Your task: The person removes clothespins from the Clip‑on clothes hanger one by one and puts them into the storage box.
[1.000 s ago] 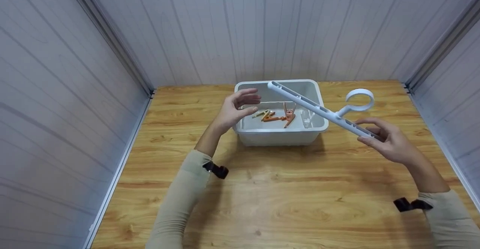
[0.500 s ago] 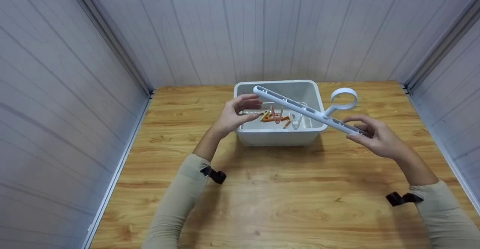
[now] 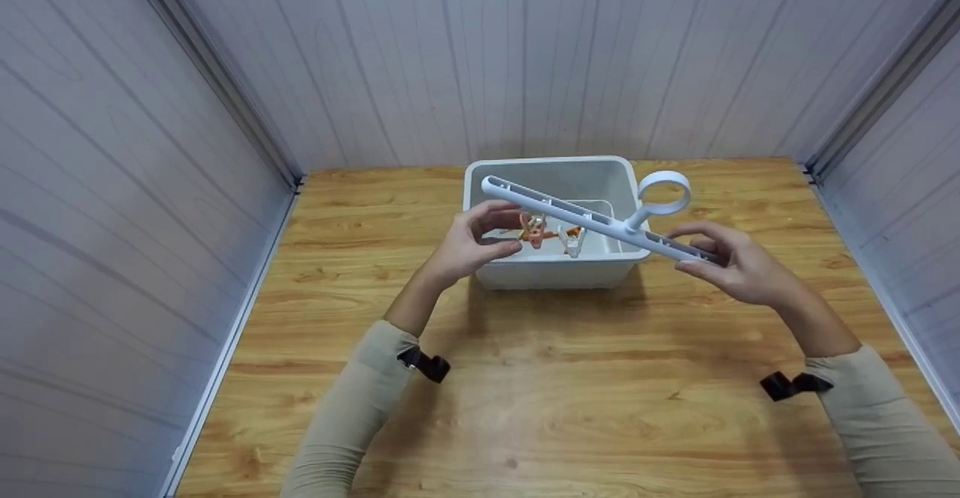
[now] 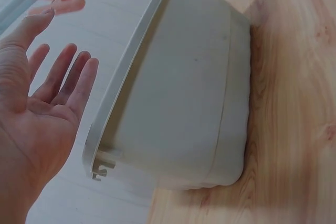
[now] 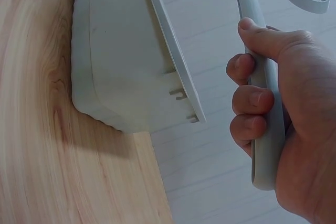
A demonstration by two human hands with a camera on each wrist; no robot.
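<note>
Curled round one end of the white peg hanger (image 3: 592, 217), the right hand (image 3: 731, 265) holds it tilted over the white bin (image 3: 551, 269) on the table (image 3: 525, 378). Left hand (image 3: 469, 239), relaxed and empty, nears an orange clothespin (image 3: 534, 229); pinching it looks next.

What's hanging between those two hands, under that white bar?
Between the left hand and right hand, an orange clip and a clear clip hang from the white hanger bar, over the bin; head view.
</note>
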